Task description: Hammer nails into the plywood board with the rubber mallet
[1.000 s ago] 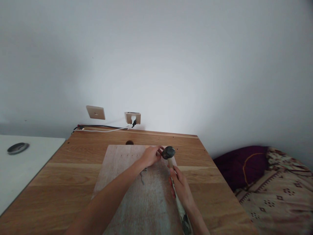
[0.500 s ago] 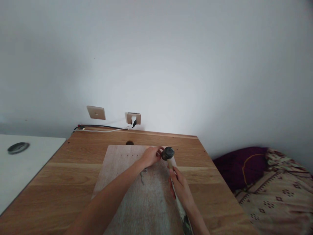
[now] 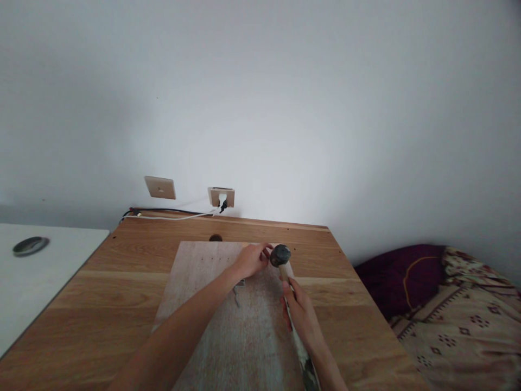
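My right hand (image 3: 301,307) is wrapped around the handle of a hammer (image 3: 280,256), whose dark head is raised close to my left fingertips. The handle runs back towards me under my right forearm. At the far right part of a pale wooden board (image 3: 228,342), my left hand (image 3: 252,259) has its thumb and fingers pinched together. What they hold, if anything, is too small or hidden to make out. Partly behind my left wrist lies a small pile of thin metal pieces, perhaps nails (image 3: 237,296), on the board. Several small dark dots in a row mark the board's far left part.
The board rests on a wooden table (image 3: 358,336) against a white wall. Plugs sit in a wall socket (image 3: 222,198), with a white cable (image 3: 179,218) along the table's back edge. A white surface (image 3: 49,282) stands at left, patterned bedding (image 3: 468,320) at right.
Hardly anything differs. The hammer head has shifted very slightly to the right, and my left hand stays in place.
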A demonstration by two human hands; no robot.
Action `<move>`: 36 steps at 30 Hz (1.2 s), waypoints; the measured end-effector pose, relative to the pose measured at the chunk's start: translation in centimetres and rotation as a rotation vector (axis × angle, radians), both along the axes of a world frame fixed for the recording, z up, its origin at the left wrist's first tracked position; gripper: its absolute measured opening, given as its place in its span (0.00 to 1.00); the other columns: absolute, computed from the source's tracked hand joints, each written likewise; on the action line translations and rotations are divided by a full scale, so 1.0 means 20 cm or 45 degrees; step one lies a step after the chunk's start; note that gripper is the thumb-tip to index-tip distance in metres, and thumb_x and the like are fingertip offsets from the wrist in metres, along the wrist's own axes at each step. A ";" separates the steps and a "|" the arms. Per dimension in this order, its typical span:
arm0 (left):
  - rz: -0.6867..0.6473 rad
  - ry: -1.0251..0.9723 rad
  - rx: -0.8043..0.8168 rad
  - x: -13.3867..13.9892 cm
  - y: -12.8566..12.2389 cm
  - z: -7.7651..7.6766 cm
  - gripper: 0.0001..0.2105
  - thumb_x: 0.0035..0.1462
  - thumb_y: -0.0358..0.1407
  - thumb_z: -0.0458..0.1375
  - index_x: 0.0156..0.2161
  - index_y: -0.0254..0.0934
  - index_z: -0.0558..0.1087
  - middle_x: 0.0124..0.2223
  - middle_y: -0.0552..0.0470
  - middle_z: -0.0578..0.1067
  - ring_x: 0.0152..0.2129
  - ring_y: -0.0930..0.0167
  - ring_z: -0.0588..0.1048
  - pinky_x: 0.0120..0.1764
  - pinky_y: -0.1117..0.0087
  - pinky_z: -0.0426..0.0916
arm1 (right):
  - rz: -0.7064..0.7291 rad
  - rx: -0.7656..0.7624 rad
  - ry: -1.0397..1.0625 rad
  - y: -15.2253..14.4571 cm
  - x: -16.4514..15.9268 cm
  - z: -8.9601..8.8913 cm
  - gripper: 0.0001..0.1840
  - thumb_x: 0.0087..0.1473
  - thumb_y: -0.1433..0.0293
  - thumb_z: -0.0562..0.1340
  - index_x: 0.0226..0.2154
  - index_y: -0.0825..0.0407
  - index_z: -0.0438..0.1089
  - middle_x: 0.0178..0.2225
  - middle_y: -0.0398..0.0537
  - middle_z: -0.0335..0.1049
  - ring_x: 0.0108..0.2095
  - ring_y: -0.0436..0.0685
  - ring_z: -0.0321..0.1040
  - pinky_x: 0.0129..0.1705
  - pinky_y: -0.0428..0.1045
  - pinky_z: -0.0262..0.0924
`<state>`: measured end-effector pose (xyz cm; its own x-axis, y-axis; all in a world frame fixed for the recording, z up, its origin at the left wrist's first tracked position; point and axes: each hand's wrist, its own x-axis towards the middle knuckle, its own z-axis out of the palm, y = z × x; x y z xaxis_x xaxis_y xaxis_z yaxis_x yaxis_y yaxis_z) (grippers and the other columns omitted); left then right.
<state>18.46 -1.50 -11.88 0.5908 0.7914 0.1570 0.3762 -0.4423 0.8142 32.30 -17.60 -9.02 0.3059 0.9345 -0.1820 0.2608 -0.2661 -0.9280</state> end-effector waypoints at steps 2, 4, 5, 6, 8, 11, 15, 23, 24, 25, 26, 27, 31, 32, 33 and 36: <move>-0.005 0.010 -0.004 0.00 0.00 0.01 0.24 0.49 0.22 0.59 0.52 0.38 0.77 0.40 0.52 0.84 0.29 0.71 0.79 0.37 0.72 0.72 | 0.000 -0.005 -0.005 0.00 0.00 -0.01 0.29 0.57 0.40 0.56 0.34 0.50 0.66 0.19 0.35 0.59 0.11 0.48 0.54 0.10 0.44 0.49; -0.006 0.017 -0.008 0.00 -0.01 0.01 0.24 0.49 0.22 0.59 0.52 0.38 0.77 0.40 0.52 0.84 0.30 0.71 0.80 0.37 0.72 0.72 | 0.003 0.002 0.000 0.00 0.00 -0.01 0.29 0.57 0.40 0.56 0.33 0.49 0.66 0.19 0.35 0.59 0.11 0.47 0.54 0.10 0.44 0.48; -0.010 0.016 -0.011 0.00 -0.01 0.01 0.24 0.49 0.22 0.59 0.52 0.38 0.77 0.40 0.52 0.84 0.30 0.71 0.80 0.37 0.72 0.72 | 0.004 0.007 0.003 0.01 0.00 -0.01 0.29 0.57 0.40 0.56 0.33 0.49 0.66 0.18 0.35 0.59 0.11 0.47 0.54 0.10 0.44 0.48; -0.011 0.012 -0.013 0.00 0.00 0.01 0.24 0.49 0.23 0.59 0.52 0.38 0.77 0.40 0.52 0.84 0.30 0.71 0.80 0.37 0.72 0.72 | 0.007 0.008 0.007 0.01 0.00 0.00 0.29 0.57 0.40 0.56 0.33 0.49 0.66 0.18 0.34 0.59 0.11 0.48 0.54 0.10 0.44 0.48; -0.014 -0.009 -0.016 0.00 0.00 0.00 0.24 0.49 0.22 0.59 0.52 0.38 0.77 0.40 0.52 0.84 0.30 0.71 0.80 0.37 0.72 0.72 | 0.020 0.001 0.012 0.01 0.00 0.00 0.29 0.57 0.40 0.56 0.35 0.50 0.66 0.18 0.34 0.58 0.11 0.48 0.54 0.10 0.44 0.48; -0.018 -0.037 -0.014 0.00 0.00 -0.02 0.23 0.50 0.23 0.60 0.52 0.38 0.77 0.40 0.52 0.84 0.31 0.71 0.80 0.37 0.72 0.72 | 0.025 0.004 0.020 0.01 0.01 0.00 0.29 0.57 0.41 0.56 0.36 0.50 0.66 0.19 0.34 0.59 0.11 0.47 0.53 0.10 0.44 0.48; -0.020 0.007 -0.007 0.00 0.01 -0.03 0.20 0.53 0.27 0.63 0.52 0.38 0.77 0.39 0.53 0.83 0.30 0.71 0.80 0.38 0.72 0.72 | -0.015 -0.002 0.050 0.01 0.01 0.01 0.29 0.58 0.41 0.56 0.38 0.50 0.66 0.20 0.35 0.60 0.12 0.48 0.55 0.10 0.44 0.50; 0.014 0.057 0.001 0.00 0.01 0.01 0.21 0.51 0.23 0.59 0.51 0.40 0.78 0.38 0.54 0.84 0.31 0.70 0.80 0.39 0.71 0.72 | 0.051 -0.004 -0.018 0.01 -0.01 0.03 0.28 0.58 0.41 0.55 0.35 0.50 0.66 0.18 0.34 0.59 0.11 0.47 0.54 0.11 0.44 0.47; 0.020 0.065 -0.001 0.00 0.00 0.02 0.21 0.51 0.23 0.59 0.51 0.40 0.78 0.38 0.54 0.84 0.31 0.70 0.80 0.40 0.71 0.72 | 0.050 -0.013 -0.032 0.01 -0.01 0.03 0.28 0.58 0.41 0.55 0.35 0.50 0.66 0.18 0.34 0.58 0.11 0.48 0.54 0.11 0.44 0.47; 0.023 0.071 -0.002 0.00 0.00 0.03 0.22 0.51 0.23 0.59 0.51 0.40 0.78 0.38 0.54 0.84 0.31 0.70 0.80 0.41 0.71 0.72 | 0.050 -0.022 -0.045 0.02 -0.01 0.03 0.28 0.58 0.41 0.54 0.35 0.50 0.66 0.18 0.34 0.58 0.11 0.48 0.54 0.11 0.44 0.47; 0.027 0.074 0.001 0.00 0.00 0.03 0.22 0.52 0.24 0.58 0.51 0.40 0.78 0.38 0.54 0.84 0.32 0.70 0.80 0.41 0.71 0.72 | 0.050 -0.028 -0.055 0.02 -0.01 0.02 0.28 0.58 0.41 0.54 0.35 0.49 0.65 0.18 0.34 0.58 0.11 0.48 0.54 0.11 0.44 0.47; 0.025 0.069 0.003 0.00 0.00 0.03 0.22 0.51 0.24 0.58 0.52 0.40 0.78 0.38 0.54 0.84 0.31 0.70 0.80 0.41 0.71 0.72 | 0.050 -0.033 -0.060 0.02 0.00 0.02 0.28 0.58 0.41 0.54 0.35 0.49 0.65 0.18 0.33 0.58 0.11 0.48 0.55 0.11 0.44 0.48; 0.002 0.035 -0.017 0.00 0.00 0.03 0.24 0.49 0.23 0.60 0.53 0.39 0.77 0.42 0.52 0.84 0.32 0.69 0.81 0.40 0.71 0.73 | 0.062 -0.029 -0.044 0.02 0.01 0.00 0.28 0.59 0.41 0.54 0.35 0.49 0.64 0.18 0.34 0.59 0.11 0.48 0.55 0.11 0.44 0.49; 0.006 0.036 -0.023 0.00 0.00 0.03 0.24 0.49 0.23 0.60 0.53 0.39 0.77 0.42 0.52 0.84 0.33 0.69 0.81 0.40 0.70 0.73 | 0.060 -0.021 -0.041 0.02 0.01 0.00 0.28 0.59 0.41 0.54 0.34 0.49 0.64 0.19 0.34 0.59 0.11 0.47 0.54 0.11 0.44 0.49; 0.011 0.044 -0.026 0.00 0.00 0.03 0.24 0.49 0.23 0.59 0.52 0.39 0.77 0.41 0.52 0.84 0.33 0.69 0.81 0.40 0.70 0.73 | 0.056 -0.008 -0.044 0.01 0.00 0.00 0.28 0.59 0.40 0.54 0.33 0.49 0.64 0.19 0.34 0.59 0.11 0.48 0.54 0.11 0.44 0.49; 0.021 0.051 -0.030 0.00 0.00 0.03 0.21 0.51 0.24 0.59 0.51 0.39 0.78 0.40 0.51 0.84 0.32 0.69 0.81 0.40 0.70 0.73 | 0.030 0.037 -0.062 0.01 -0.01 0.00 0.29 0.59 0.39 0.54 0.32 0.48 0.64 0.18 0.35 0.58 0.11 0.48 0.54 0.11 0.44 0.48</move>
<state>18.42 -1.57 -11.27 0.5832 0.8042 0.1146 0.4160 -0.4169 0.8082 32.11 -17.45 -8.97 0.2914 0.9463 -0.1401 0.3115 -0.2324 -0.9214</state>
